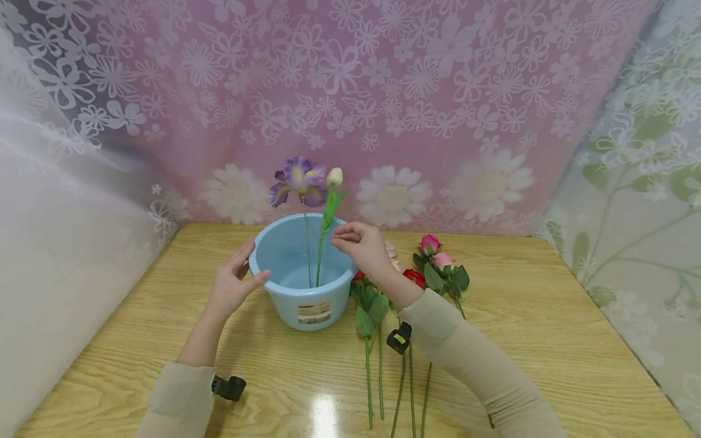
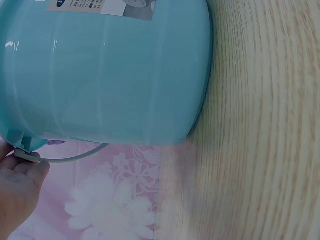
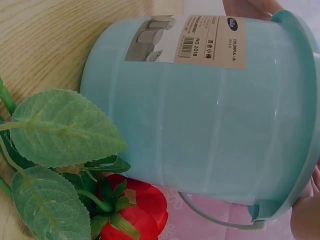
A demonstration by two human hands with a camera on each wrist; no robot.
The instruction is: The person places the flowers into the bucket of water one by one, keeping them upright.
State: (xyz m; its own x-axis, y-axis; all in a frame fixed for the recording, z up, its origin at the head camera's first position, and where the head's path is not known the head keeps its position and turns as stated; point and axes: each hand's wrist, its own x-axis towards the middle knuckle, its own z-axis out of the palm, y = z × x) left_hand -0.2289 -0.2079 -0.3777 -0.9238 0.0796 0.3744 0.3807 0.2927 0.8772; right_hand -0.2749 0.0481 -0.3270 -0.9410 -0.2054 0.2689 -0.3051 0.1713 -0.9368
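A light blue bucket [image 1: 309, 307] with a paper label stands on the table. My left hand [image 1: 230, 286] holds its rim on the left side, thumb over the edge and fingers outside near the handle mount [image 2: 25, 142]. Inside lean a purple iris [image 1: 298, 182] and a white tulip [image 1: 335, 177] with green leaves, their stems reaching into the bucket. My right hand [image 1: 364, 246] is over the right rim, fingertips close together just beside the tulip stem, with nothing visibly held. The right wrist view shows only part of this hand [image 3: 306, 220] at the rim.
Right of the bucket lie several artificial roses: a red rose [image 3: 137, 210], a dark pink rose [image 1: 429, 244] and a light pink rose [image 1: 442, 261]. Their stems point toward the table's front. Pale flowers [image 1: 392, 254] are partly hidden behind the right hand. A floral curtain [image 1: 339, 109] hangs behind.
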